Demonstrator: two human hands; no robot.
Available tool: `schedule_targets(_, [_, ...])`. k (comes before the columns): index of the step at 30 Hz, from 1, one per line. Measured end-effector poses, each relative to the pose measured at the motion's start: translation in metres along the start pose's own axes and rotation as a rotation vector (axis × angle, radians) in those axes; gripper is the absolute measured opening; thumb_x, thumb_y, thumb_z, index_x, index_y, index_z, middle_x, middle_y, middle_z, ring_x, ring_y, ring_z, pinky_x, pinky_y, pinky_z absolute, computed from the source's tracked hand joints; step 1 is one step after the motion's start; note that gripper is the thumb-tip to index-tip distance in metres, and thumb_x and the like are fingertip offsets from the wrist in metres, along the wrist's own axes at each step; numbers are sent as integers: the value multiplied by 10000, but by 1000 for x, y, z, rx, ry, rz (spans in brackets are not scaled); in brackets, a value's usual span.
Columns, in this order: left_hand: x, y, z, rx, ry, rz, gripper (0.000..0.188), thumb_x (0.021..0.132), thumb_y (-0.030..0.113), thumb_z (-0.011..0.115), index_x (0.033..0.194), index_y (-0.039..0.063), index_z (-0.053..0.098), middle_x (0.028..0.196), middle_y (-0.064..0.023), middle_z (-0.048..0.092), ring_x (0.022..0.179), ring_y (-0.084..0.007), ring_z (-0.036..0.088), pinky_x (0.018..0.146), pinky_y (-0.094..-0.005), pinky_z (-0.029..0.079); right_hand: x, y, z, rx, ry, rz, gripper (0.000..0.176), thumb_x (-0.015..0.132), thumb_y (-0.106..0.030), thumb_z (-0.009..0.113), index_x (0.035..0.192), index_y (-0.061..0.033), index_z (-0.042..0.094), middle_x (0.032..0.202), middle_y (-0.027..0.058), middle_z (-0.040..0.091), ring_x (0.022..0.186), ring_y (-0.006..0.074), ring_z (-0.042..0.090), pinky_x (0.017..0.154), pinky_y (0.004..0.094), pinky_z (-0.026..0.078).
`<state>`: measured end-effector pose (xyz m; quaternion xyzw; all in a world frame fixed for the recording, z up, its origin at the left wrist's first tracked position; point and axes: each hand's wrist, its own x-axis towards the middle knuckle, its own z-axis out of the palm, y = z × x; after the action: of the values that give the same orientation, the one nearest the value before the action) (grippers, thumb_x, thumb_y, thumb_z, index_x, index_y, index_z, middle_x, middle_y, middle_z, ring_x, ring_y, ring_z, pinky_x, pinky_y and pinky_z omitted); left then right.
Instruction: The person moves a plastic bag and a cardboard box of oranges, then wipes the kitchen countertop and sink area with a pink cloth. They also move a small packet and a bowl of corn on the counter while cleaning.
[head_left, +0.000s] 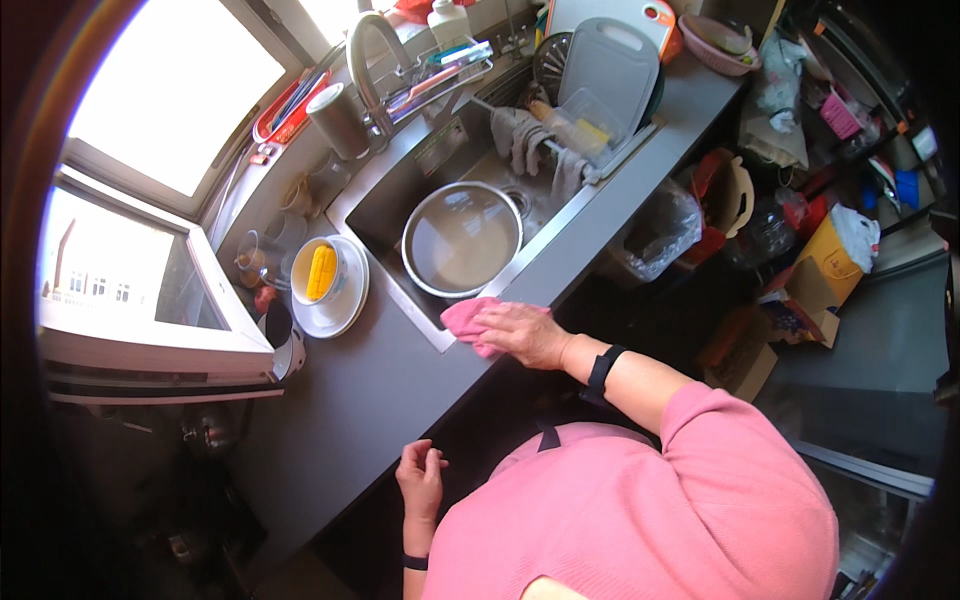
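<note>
My right hand (529, 335) lies on a pink cloth (463, 318), pressed at the sink's front corner and the counter edge. Near the counter's front edge, my left hand (421, 469) hangs with fingers loosely curled and nothing in it. A round metal basin (462, 238) of cloudy water sits in the steel sink (381, 217), just beyond the cloth. To the left, a yellow corn cob (322, 271) rests in a white bowl (298, 279) on a white plate (355, 309). Part of the cloth is hidden under my right hand.
A curved faucet (358, 64) and a metal canister (337, 120) stand behind the sink. Grey rags (517, 139) hang over a rail across it. A grey cutting board (609, 75) leans at the back right. An open window sash (225, 300) reaches over the counter's left side. A lined bin (652, 236) stands below.
</note>
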<state>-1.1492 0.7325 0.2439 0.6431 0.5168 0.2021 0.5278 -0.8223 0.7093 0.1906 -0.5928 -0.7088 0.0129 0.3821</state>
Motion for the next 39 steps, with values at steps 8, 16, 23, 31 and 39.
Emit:
schedule_targets(8, [23, 2, 16, 41, 2, 98, 101, 889, 6, 549, 986, -17, 563, 795, -70, 623, 645, -120, 618, 610, -247, 520, -34, 141, -112, -581, 301, 420, 130, 845, -98, 530, 940, -92, 619, 1142, 123, 600, 1137, 335, 513, 995, 431, 388])
schedule_targets(16, [54, 47, 86, 282, 85, 280, 68, 868, 2, 563, 931, -22, 571, 795, -103, 600, 611, -156, 603, 578, -275, 492, -26, 74, -66, -69, 13, 32, 209, 830, -173, 602, 1028, -116, 636, 1233, 72, 555, 1171, 285, 509, 989, 411, 391])
schedule_targets(23, [91, 109, 175, 656, 106, 405, 306, 792, 35, 619, 1093, 17, 570, 1108, -175, 567, 1030, -345, 556, 874, -402, 464, -41, 213, -199, -257, 69, 121, 309, 643, -79, 671, 946, -119, 625, 1132, 89, 599, 1107, 281, 539, 980, 412, 417])
schedule_targets(31, [105, 112, 256, 907, 35, 213, 649, 798, 128, 651, 1360, -20, 363, 1416, -294, 310, 1318, -433, 306, 1083, -449, 289, -44, 307, -273, -321, 259, 400, 246, 808, -124, 560, 1046, -92, 611, 1180, 112, 575, 1098, 322, 527, 920, 422, 424])
schedule_targets(39, [104, 116, 263, 1090, -84, 133, 800, 772, 173, 684, 1418, -24, 256, 1467, -322, 179, 1372, -444, 197, 1120, -461, 220, -65, 276, -256, 191, 50, 307, 284, 746, -23, 623, 1008, -128, 658, 1116, 61, 626, 1102, 260, 554, 944, 363, 417])
